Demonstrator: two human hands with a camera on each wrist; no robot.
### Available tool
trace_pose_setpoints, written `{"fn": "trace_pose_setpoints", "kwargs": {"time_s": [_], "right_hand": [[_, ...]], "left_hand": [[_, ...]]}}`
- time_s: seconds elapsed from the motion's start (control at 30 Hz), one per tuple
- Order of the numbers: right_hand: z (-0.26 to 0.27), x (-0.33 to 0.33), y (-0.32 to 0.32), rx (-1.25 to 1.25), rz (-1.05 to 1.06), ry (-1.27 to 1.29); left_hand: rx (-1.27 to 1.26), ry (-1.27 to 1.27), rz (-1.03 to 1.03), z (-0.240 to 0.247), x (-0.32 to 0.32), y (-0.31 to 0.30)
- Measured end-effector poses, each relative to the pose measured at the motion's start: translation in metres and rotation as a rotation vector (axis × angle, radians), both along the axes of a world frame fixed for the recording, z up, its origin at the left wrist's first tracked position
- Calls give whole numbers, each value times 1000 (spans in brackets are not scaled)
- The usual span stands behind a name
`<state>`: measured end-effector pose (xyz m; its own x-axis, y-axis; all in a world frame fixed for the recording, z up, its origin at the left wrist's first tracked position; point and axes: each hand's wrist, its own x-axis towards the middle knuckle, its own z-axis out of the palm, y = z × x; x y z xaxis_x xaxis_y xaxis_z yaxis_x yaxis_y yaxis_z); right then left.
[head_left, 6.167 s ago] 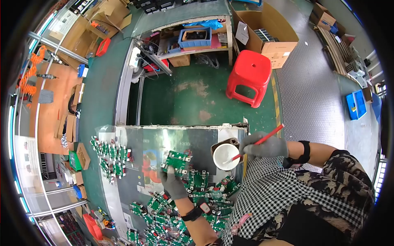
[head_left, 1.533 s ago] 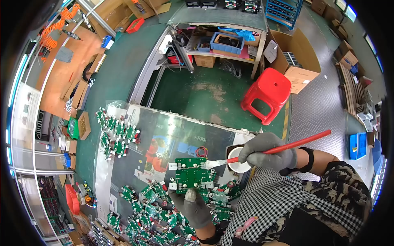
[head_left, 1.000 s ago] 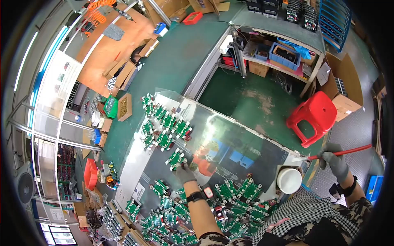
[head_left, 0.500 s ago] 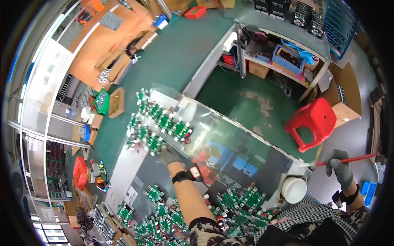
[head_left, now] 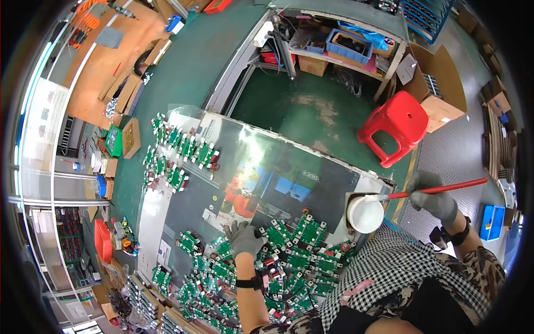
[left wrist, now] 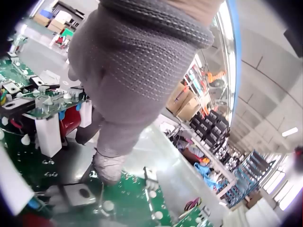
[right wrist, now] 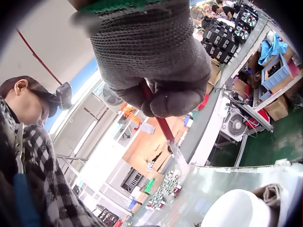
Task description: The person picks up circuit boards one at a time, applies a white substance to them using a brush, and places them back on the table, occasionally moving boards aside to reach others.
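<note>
My gloved left hand (head_left: 245, 239) reaches down to the near pile of green circuit boards (head_left: 303, 259), its fingers spread over the boards. Seen from the left wrist, a fingertip (left wrist: 108, 171) comes right down at a green board (left wrist: 130, 201). My gloved right hand (head_left: 433, 196) grips the red handle of a brush (head_left: 459, 185). The brush's pale bristles (head_left: 377, 197) are over the rim of a white cup (head_left: 364, 217). In the right wrist view the fingers curl round the handle (right wrist: 161, 123), above the cup (right wrist: 239, 210).
A second group of circuit boards (head_left: 186, 147) lies at the table's far left. The worktable (head_left: 203, 197) has printed sheets under a clear cover. Beyond its far edge stand a red stool (head_left: 397, 122) and an open carton (head_left: 445, 94). A red bin (head_left: 103, 239) is at the left.
My left hand set the brushed board into the far-left group, then came back to the near pile. My right hand lifted the brush off that board, swung right, and returned to the cup.
</note>
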<state>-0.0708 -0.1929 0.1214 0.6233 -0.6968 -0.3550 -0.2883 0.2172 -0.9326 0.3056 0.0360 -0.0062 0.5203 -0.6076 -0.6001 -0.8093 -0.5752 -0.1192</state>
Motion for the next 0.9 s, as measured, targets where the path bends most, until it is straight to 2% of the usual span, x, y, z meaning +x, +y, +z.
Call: {"fn": "trace_pose_setpoints", "kwargs": {"time_s": [0.03, 0.13, 0.17, 0.23, 0.3, 0.37, 0.4, 0.5, 0.57, 0.6, 0.63, 0.7, 0.73, 0.83, 0.87, 0.9], "right_hand": [[0, -3, 4, -1, -7, 1], [-8, -13, 10, 70, 130, -60], [-11, -14, 13, 72, 122, -63], [-11, -13, 19, 176, 129, -130], [-5, -11, 21, 186, 134, -86], [-17, -15, 21, 60, 222, -28], [-30, -18, 23, -107, 250, -67], [-41, -20, 23, -135, 285, -6], [-44, -17, 23, -44, 278, 25], [-46, -15, 24, 46, 292, 42], [-50, -13, 25, 49, 275, 42], [-58, -8, 26, -45, 341, 104], [-62, -6, 27, -54, 338, 109], [-74, 1, 28, -110, 343, 146], [-84, 2, 29, -108, 348, 164], [-82, 1, 28, -108, 343, 161]], "left_hand": [[-1, 1, -7, -1, -2, -1], [-218, 114, 13, -9, 1, -8], [-215, 112, 5, -12, -1, -12], [-492, 28, -12, -24, -9, -19], [-541, -13, -113, -44, -10, -22], [-648, 426, 315, -69, -8, -20], [-797, 506, 351, -65, -16, -20], [-883, 903, 609, -48, -25, -17], [-816, 947, 791, -27, -31, -14], [-817, 1121, 932, -20, -32, -11], [-803, 1125, 920, -21, -31, -9], [-689, 1194, 769, -24, -27, -5], [-623, 1090, 799, -30, -28, -3], [-582, 1079, 895, -60, -20, 8], [-648, 1071, 913, -71, -21, 12], [-646, 1069, 907, -66, -26, 9]]}}
